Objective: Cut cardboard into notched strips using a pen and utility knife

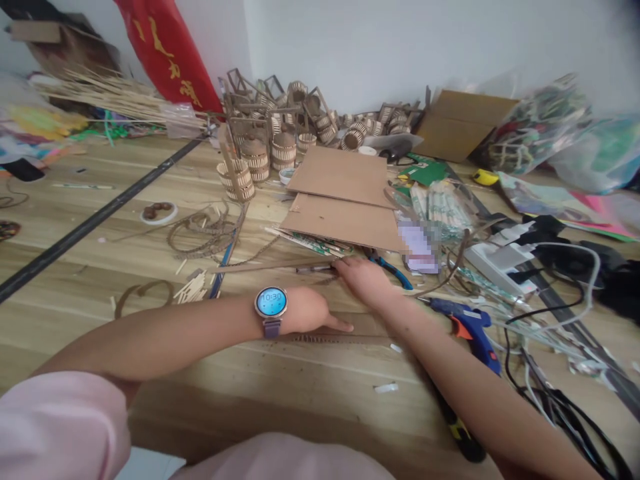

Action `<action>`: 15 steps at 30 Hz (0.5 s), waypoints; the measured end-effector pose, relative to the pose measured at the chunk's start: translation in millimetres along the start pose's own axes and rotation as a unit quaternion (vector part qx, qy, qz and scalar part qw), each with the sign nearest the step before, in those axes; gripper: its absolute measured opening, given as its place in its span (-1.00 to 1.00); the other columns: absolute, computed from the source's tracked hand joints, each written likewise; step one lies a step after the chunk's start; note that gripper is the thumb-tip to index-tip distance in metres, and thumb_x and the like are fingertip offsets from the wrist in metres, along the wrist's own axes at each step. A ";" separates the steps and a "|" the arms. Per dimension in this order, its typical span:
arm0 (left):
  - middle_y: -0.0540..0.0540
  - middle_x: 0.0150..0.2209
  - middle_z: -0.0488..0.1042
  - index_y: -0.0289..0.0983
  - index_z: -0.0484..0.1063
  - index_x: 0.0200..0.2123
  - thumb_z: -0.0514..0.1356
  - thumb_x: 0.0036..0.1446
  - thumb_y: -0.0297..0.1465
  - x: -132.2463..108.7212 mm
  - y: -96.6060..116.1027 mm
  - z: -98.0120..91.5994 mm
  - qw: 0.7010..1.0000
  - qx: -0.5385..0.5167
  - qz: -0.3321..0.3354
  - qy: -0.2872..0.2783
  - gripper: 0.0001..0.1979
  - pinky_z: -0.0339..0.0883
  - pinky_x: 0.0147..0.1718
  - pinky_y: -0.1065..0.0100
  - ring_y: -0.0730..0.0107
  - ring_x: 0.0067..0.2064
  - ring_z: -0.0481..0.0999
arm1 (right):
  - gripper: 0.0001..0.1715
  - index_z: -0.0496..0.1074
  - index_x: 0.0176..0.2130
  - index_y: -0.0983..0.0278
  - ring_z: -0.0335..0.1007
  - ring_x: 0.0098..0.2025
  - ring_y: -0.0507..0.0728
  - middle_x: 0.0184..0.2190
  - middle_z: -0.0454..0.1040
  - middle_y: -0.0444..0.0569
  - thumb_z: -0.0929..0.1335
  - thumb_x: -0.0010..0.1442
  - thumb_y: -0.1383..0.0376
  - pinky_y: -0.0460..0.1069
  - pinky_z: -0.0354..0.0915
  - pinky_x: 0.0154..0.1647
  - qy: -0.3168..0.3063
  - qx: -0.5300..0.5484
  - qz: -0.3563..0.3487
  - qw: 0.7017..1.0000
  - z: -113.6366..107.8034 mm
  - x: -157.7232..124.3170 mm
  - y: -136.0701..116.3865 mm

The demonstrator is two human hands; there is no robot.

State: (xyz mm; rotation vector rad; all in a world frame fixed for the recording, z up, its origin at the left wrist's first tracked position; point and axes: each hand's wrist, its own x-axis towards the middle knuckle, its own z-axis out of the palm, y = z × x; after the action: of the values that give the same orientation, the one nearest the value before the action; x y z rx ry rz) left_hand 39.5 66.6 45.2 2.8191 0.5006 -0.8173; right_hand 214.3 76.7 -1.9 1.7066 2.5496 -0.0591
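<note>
My left hand (313, 312), with a watch on its wrist, rests on a strip of brown cardboard (367, 325). Its index finger is stretched out along the strip; the other fingers are mostly hidden from me. Beyond it, my right hand (360, 277) reaches across with bent fingers closed at the end of a slim pen-like thing (315, 269). That thing lies low over the wood, beside a long thin brown strip (270, 268). Just past my right hand are blue-handled pliers (395, 272). A blue glue gun (467, 327) lies right of my right forearm.
Two cardboard sheets (345, 177) cover bundled sticks (315, 243). Several small wooden buckets (235, 179) stand at the back. A white power strip (503, 267) and tangled cables are on the right. A yellow-black cutter (463, 433) lies under my right arm.
</note>
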 end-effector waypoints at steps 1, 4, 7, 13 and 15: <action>-0.08 -0.22 0.59 0.27 0.07 0.35 0.00 0.39 -0.49 -0.5 0.9 -1.6 1.000 0.005 -0.001 -0.006 -0.39 0.11 -0.46 0.43 0.31 -0.41 0.48 | -0.72 0.49 -0.10 0.33 0.48 0.00 0.23 -0.12 0.57 0.18 0.23 0.31 0.48 0.00 0.34 -0.07 -0.008 -0.004 -0.001 1.000 0.5 6.7 -2.3; -0.13 -0.22 0.59 0.17 0.13 0.35 -0.04 0.44 -0.37 -0.4 1.6 -2.4 1.000 -0.003 -0.008 -0.008 -0.50 0.11 -0.46 0.42 0.29 -0.39 0.50 | -0.73 0.48 -0.11 0.34 0.51 -0.08 0.20 -0.10 0.56 0.17 0.24 0.28 0.48 -0.03 0.34 -0.14 -0.026 -0.009 0.003 1.000 1.1 12.0 -3.9; -0.13 -0.33 0.58 0.00 0.32 0.29 -0.03 0.44 -0.27 2.9 -1.5 5.2 0.999 -0.037 -0.017 0.030 -0.58 0.12 -0.46 0.42 0.34 -0.45 0.46 | -0.75 0.46 -0.13 0.35 0.54 -0.20 0.18 -0.16 0.55 0.17 0.26 0.25 0.46 -0.02 0.34 -0.20 -0.028 -0.002 0.019 0.999 -2.3 -5.2 2.6; 0.05 -0.54 0.46 0.22 0.36 0.20 0.10 0.31 -0.52 12.2 -9.5 26.4 0.995 -0.044 0.029 0.089 -0.46 0.09 -0.46 0.45 0.45 -0.61 0.26 | -0.90 0.37 -0.29 0.24 0.49 -0.36 0.16 -0.37 0.50 0.02 0.26 0.19 0.31 0.00 0.36 -0.33 0.030 0.061 0.090 0.994 -8.9 -85.5 21.0; 0.07 -0.58 0.44 0.22 0.41 0.15 0.15 0.27 -0.52 14.4 -10.0 29.3 0.991 -0.053 0.005 0.126 -0.47 0.07 -0.47 0.46 0.46 -0.61 0.25 | -0.87 0.34 -0.34 0.19 0.46 -0.47 0.15 -0.44 0.49 -0.04 0.29 0.19 0.19 0.00 0.34 -0.46 0.110 0.226 0.166 0.953 -3.9 -110.9 15.7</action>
State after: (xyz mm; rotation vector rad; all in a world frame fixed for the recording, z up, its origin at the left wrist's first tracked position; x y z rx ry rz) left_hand 33.0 72.6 12.1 2.8360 0.5456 -0.4208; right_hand 270.7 -19.2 11.2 2.4144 2.4884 -0.4939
